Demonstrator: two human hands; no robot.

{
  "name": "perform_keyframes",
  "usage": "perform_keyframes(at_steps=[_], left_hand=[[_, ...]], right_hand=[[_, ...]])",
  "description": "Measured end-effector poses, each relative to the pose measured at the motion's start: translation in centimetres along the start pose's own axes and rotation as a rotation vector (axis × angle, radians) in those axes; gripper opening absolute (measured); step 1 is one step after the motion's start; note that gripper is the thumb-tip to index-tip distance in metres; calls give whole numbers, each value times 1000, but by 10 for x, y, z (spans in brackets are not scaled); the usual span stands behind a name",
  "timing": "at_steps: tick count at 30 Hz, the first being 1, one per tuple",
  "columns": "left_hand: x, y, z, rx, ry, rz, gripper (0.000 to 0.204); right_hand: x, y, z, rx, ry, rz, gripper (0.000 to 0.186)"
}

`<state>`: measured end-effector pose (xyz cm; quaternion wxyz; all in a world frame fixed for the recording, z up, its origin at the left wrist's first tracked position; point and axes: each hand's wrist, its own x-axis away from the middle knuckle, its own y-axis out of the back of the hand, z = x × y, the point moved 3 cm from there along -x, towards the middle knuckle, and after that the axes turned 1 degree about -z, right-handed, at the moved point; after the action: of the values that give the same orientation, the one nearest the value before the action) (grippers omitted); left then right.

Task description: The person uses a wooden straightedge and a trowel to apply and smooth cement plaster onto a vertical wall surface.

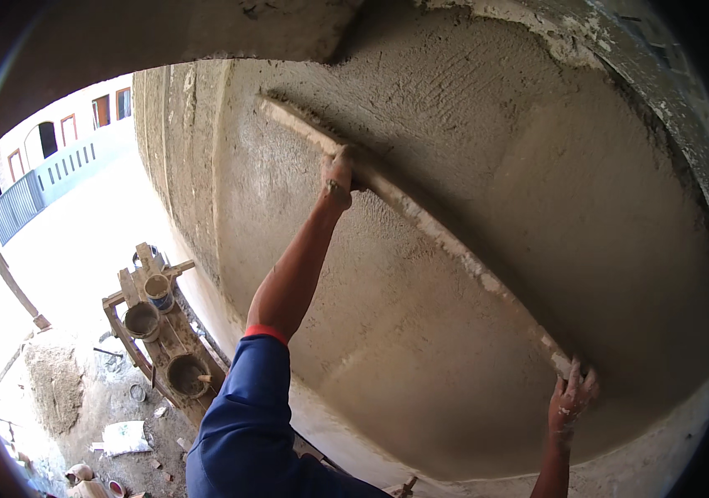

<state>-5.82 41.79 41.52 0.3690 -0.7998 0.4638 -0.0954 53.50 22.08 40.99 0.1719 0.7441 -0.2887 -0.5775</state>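
Observation:
A long, pale, mortar-crusted straightedge point(433, 228) lies diagonally across the grey plastered wall point(404, 324), from upper left to lower right. My left hand point(338, 173) grips it in its upper-left part, arm raised in a dark blue sleeve with a red cuff. At the lower-right end my right hand point(574, 390) holds it, fingers wrapped over the bar and smeared with mortar. The plaster above the straightedge is rough and streaked near the top, smoother toward the lower right. A narrow ridge of wet mortar shows along the upper part of the bar.
A wooden scaffold point(134, 282) stands lower left, bearing several mortar buckets point(142, 319). Below it are a sand pile point(47, 382), a white sack point(124, 437) and scattered debris. A concrete edge point(271, 33) overhangs the wall. Across the bright yard are a pale building and a metal gate point(16, 212).

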Motion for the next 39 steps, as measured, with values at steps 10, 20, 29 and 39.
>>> perform_keyframes(at_steps=[10, 20, 29, 39], left_hand=[[88, -137, 0, -30, -84, 108, 47], [228, -288, -6, -107, -148, 220, 53], [290, -209, 37, 246, 24, 231, 41], [321, 123, 112, 136, 327, -426, 27]], right_hand=[[7, 7, -143, 107, -127, -87, 56], [74, -32, -320, 104, -353, -62, 49], [129, 61, -260, 12, -48, -259, 49], [98, 71, -160, 51, 404, 322, 72]])
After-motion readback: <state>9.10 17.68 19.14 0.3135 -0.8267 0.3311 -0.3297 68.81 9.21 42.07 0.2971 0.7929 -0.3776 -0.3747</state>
